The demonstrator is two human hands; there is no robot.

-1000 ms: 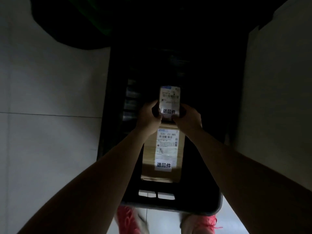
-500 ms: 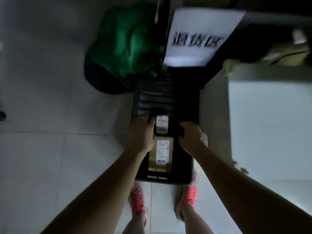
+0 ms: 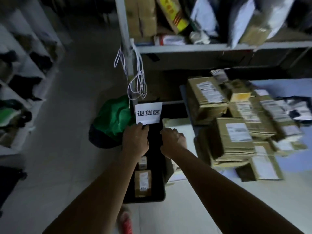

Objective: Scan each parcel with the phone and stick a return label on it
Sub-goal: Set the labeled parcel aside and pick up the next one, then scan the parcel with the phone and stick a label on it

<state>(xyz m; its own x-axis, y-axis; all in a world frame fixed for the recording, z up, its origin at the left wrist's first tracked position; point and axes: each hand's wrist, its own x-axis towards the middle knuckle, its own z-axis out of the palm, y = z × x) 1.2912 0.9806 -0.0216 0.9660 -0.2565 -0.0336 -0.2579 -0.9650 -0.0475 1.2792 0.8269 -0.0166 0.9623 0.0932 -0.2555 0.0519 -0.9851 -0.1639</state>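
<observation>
Fingers, left hand: close together, pointing away over the far end of the black crate; back of hand up; whether they clasp anything cannot be told.
Fingers, right hand: curled under, knuckles up, above the crate's far right edge; anything held is hidden.
Parcel: brown cardboard, flat on the crate's floor at its near end, white label facing up with a small blue mark at the label's near edge.
Small labelled item: inside the crate, just beyond the parcel and partly under the left wrist; phone or second parcel, cannot tell.
Paper sign: white sheet with dark printed characters, upright at the crate's far end, just beyond the left fingertips.
Green bag: crumpled, on the floor beside the crate's far left corner.
Cardboard boxes: labelled, stacked unevenly to the crate's right.
Shelf: metal rack beyond the crate, loaded with boxes and pouches.
White cords: looped on the rack's post, above the sign.
Red shoe: on the floor at the crate's near side.
</observation>
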